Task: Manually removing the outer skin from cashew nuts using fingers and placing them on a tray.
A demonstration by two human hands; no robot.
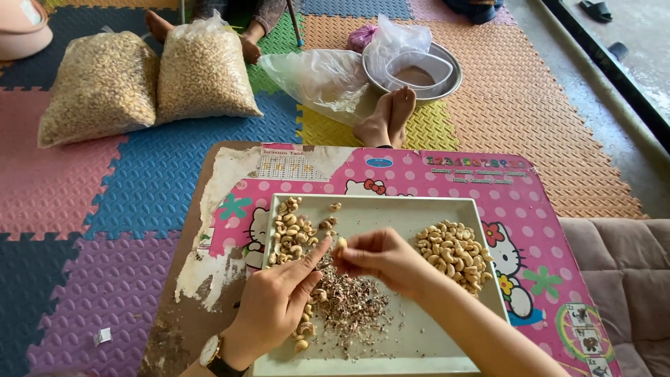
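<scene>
The right hand (380,257) pinches a single cashew nut (342,243) between thumb and fingertips, closed on it over the middle of the white tray (433,209). The left hand (276,304) is held half closed just beside it, forefinger stretched toward the nut; whether it has hold of anything cannot be told, as its palm faces away. A wristwatch (213,355) on the left wrist is cut off by the lower edge.

In the tray, a heap of skin scraps (352,304) lies at 6 o'clock from the nut, partly hidden under the hands. A pile of nuts (292,234) sits at 9 o'clock, another pile of pale nuts (457,255) at 3 o'clock.

The tray rests on a low pink table (447,178) printed with white dots and cartoon cats; its covering is torn away along the left side, baring brown board. A chart panel at the table's 12 o'clock edge is too small to make out.

On the foam mat floor (105,209), two clear sacks of nuts (150,80) lie at 10 o'clock. A slack clear plastic bag (317,77) and a metal bowl (450,80) holding a plastic bag lie at 12 o'clock, with the person's own bare feet (387,119) beside them. Another person's feet at the top edge are mostly cut off.
</scene>
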